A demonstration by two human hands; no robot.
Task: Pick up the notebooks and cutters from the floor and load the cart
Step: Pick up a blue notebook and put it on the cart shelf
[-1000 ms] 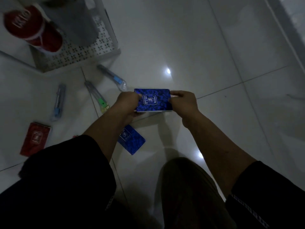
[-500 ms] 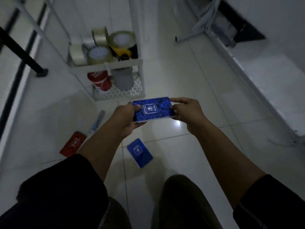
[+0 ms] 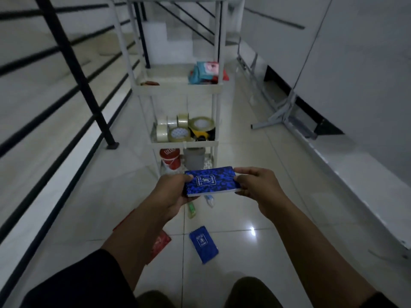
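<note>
Two hands hold one blue notebook (image 3: 211, 181) level above the floor, in front of the white cart (image 3: 178, 87). The left hand (image 3: 172, 192) clamps the notebook's left edge, thumb on the cover and fingers underneath; the right hand (image 3: 255, 185) pinches the right edge the same way. This two-sided grip appears chosen to keep the book flat and square for sliding onto a shelf. The notebook touches nothing but the hands and sits near the cart's lowest tiers. The cart stands beyond the hands: its upper visible shelf carries coloured packets (image 3: 208, 72) at the right, its middle shelf carries tape rolls (image 3: 180, 130), and its bottom shelf carries a red tub (image 3: 170, 158) and a grey container (image 3: 194, 157). Items remain on the floor: a second blue notebook (image 3: 203, 244) lies near, below the held one; a red notebook (image 3: 160, 243) lies to its left, partly hidden by the left forearm; a green-tipped cutter (image 3: 191, 210) and a blue-tipped cutter (image 3: 209, 200) lie just under the held book, partly covered by it. A black railing (image 3: 75, 70) runs along the left. Judgement: loading is at an early stage, and free space on the upper shelf's left side looks the likeliest place for the notebook.
</note>
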